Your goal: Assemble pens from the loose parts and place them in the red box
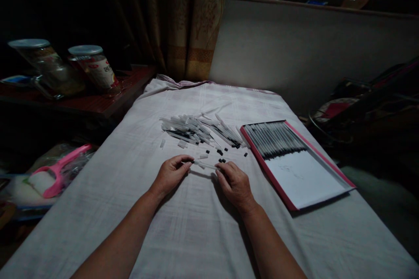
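Observation:
Between my two hands a thin, clear pen lies nearly level above the cloth. My left hand pinches its dark end, and my right hand grips the other end with thumb and fingers. Just beyond the hands is a loose pile of pen parts, clear tubes and dark refills mixed together. Several small black plugs are scattered between the pile and my right hand. To the right, a red-edged box lid holds a row of pens at its far end.
A pale checked cloth covers the table. On the left, a dark red side table bears a lidded jar and a glass mug. Below it lies a pink-handled item. A curtain hangs behind.

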A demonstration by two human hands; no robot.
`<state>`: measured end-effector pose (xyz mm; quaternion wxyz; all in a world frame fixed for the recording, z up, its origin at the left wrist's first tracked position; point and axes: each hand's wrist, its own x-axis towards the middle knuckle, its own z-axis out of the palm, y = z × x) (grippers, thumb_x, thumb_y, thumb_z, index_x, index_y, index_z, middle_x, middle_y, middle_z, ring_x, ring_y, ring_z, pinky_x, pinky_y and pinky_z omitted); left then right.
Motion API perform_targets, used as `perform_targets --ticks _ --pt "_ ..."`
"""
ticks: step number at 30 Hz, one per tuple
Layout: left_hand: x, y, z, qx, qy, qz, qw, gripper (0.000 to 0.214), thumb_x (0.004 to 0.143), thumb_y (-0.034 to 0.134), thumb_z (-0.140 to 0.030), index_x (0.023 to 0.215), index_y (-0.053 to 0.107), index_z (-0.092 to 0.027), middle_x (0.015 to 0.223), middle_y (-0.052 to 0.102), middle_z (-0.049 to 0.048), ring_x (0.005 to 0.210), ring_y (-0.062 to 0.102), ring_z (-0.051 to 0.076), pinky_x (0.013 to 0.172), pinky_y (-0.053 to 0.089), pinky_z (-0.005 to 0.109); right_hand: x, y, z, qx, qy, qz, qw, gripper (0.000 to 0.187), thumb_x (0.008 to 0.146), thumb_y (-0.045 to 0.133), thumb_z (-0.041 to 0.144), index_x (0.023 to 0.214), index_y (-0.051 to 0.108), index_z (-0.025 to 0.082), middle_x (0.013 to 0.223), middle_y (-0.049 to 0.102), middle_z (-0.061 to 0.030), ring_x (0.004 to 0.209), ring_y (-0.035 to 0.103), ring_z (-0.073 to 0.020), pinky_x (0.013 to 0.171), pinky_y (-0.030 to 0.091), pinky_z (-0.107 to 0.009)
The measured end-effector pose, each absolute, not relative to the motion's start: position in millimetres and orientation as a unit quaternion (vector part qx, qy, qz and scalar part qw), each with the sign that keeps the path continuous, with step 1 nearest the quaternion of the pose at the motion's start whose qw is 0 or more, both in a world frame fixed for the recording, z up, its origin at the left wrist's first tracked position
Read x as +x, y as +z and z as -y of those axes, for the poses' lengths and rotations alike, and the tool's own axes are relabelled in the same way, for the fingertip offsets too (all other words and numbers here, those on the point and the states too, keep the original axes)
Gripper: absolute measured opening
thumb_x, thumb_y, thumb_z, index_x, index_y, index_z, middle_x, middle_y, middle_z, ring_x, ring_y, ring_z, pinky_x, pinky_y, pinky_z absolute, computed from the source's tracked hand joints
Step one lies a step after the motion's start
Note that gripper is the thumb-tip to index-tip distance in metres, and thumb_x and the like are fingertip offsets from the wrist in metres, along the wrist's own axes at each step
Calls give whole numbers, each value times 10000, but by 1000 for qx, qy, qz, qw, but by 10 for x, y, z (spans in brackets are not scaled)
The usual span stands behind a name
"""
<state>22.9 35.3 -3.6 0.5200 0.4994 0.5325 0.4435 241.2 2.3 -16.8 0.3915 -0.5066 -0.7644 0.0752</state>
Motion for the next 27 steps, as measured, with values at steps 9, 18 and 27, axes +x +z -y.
perform_targets --ticks 9,18,27 --pt "237 13 -342 481 452 -527 535 338 651 741 -407 887 727 -165 757 682 22 574 578 111 539 468 220 2432 -155 -27 -508 73 755 407 164 932 518 228 1007 657 182 862 673 -66 765 642 -177 700 502 -280" --pt "229 -65 -340 503 443 -522 528 283 699 708 -361 906 732 -168 695 655 5 583 570 112 563 457 220 2420 -164 -21 -514 78 758 394 180 934 509 243 1010 662 187 860 676 -66 767 641 -179 702 508 -287" --pt "233 -63 -344 507 439 -526 523 284 694 696 -358 901 728 -167 698 649 2 566 535 102 533 415 206 2407 -145 -18 -519 82 756 390 194 940 504 254 993 680 190 846 673 -63 750 640 -173 698 505 -274"
